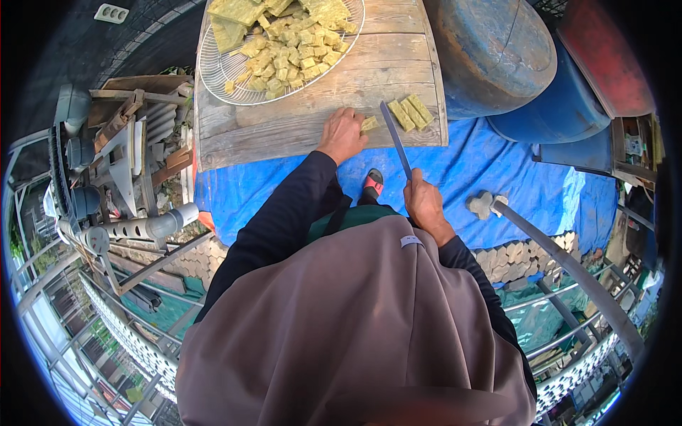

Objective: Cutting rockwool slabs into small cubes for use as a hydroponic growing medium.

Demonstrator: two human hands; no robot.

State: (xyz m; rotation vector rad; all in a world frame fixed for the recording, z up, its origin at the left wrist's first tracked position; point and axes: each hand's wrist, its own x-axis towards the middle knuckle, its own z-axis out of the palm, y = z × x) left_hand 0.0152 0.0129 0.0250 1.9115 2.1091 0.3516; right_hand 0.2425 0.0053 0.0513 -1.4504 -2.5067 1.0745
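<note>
My right hand (424, 205) grips the handle of a long-bladed knife (396, 139), whose tip lies over the wooden table top (256, 139). My left hand (343, 133) rests at the table's near edge, its fingers beside a short yellow-green piece of spongy material (368, 123); whether they press on it I cannot tell. Right of the blade lie three strips of the same material (411, 113) side by side. At the table's far left, an oval white wire rack (216, 80) holds a heap of small cubes (290, 56) with larger slabs (234, 13) behind them.
Blue plastic barrels (495, 48) and a red container (607, 58) stand right of the table. A blue tarp (479, 165) covers the ground. Scrap wood (120, 122) and grey pipes (170, 221) lie to the left. A long pole (570, 266) slants at the right.
</note>
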